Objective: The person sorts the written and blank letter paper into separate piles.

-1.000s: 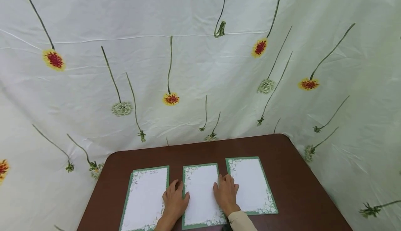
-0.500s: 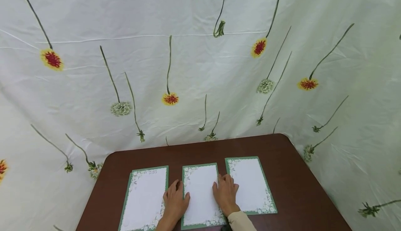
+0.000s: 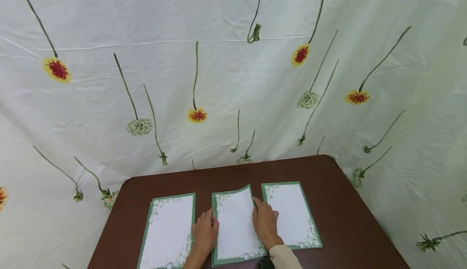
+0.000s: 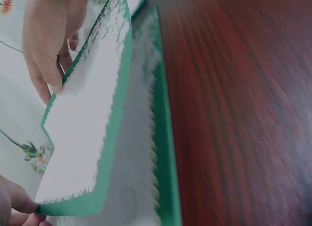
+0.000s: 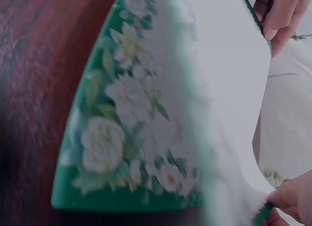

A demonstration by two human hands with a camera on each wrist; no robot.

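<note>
A green-bordered sheet of paper [image 3: 235,230] with printed white flowers is raised at its edges in the middle of the table. My left hand [image 3: 205,232] pinches its left edge; in the left wrist view the thumb and fingers [image 4: 19,204] close on a corner. On the opposite edge my right hand [image 3: 265,222] pinches the paper, the thumb [image 5: 287,194] on top in the right wrist view. The paper bows between the hands. Beneath it lies another sheet [image 4: 134,153] of the same pattern.
Similar bordered sheets lie on either side, a left sheet [image 3: 164,228] with small writing at its top and a right sheet [image 3: 290,212]. All rest on a dark red-brown table [image 3: 226,178] with rounded far corners. A flower-patterned white cloth [image 3: 219,82] hangs behind.
Earlier both hands rested at the sides of the flat middle sheet. Now the fingers have closed on its edges, its upper right corner has lifted, and the paper has shifted slightly.
</note>
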